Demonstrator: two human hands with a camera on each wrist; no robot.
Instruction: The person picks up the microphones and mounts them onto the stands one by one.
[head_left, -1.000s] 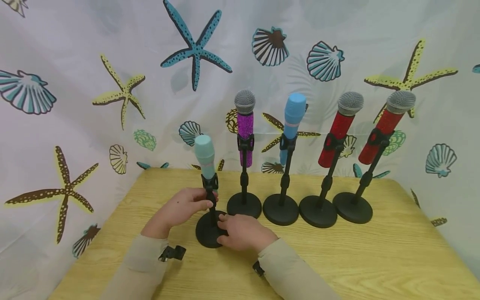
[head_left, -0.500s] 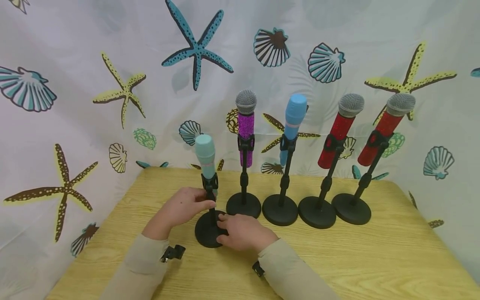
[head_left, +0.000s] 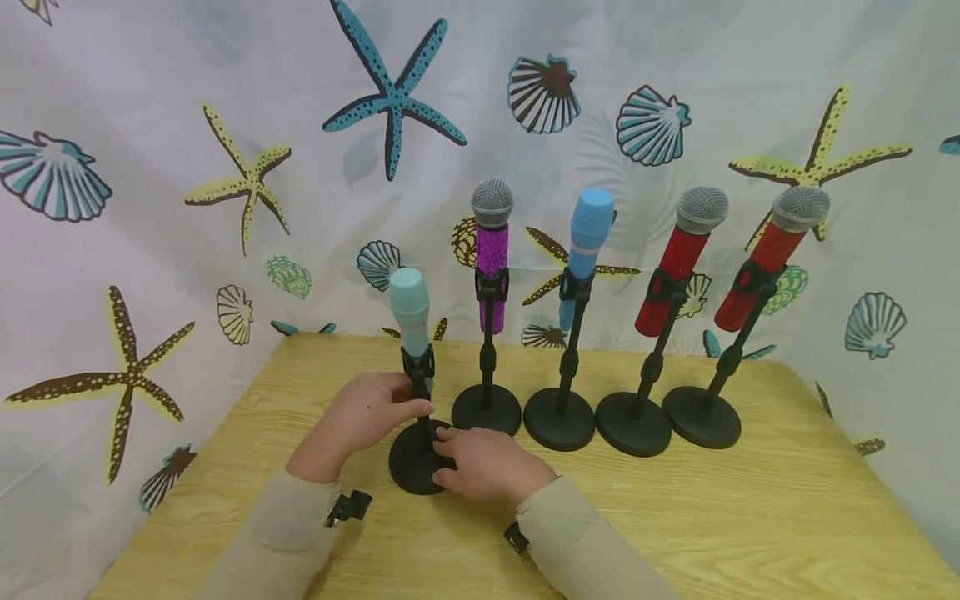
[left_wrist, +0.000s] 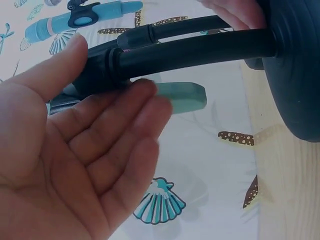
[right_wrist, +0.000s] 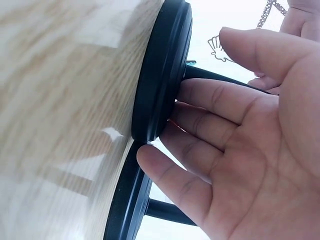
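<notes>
A pale mint-green microphone (head_left: 410,310) sits in the clip of a black microphone stand (head_left: 411,463) at the left of the row. My left hand (head_left: 367,414) pinches the stand's pole from the left, thumb and fingers on either side of its collar (left_wrist: 102,67). Below it, my right hand (head_left: 487,465) touches the round base (right_wrist: 162,75) with nearly straight fingertips, its thumb held away from the base. Part of the base is covered by the right hand. The microphone's tail (left_wrist: 185,97) shows beyond the left fingers.
To the right stand a purple microphone (head_left: 492,250), a blue microphone (head_left: 588,233) and two red microphones (head_left: 681,254), each on a black stand. Their bases are close together on the wooden table (head_left: 675,517). A shell-and-starfish cloth (head_left: 315,208) hangs behind.
Almost nothing differs. The whole head view has shifted very slightly; both hands and the mint-green microphone's stand keep their places.
</notes>
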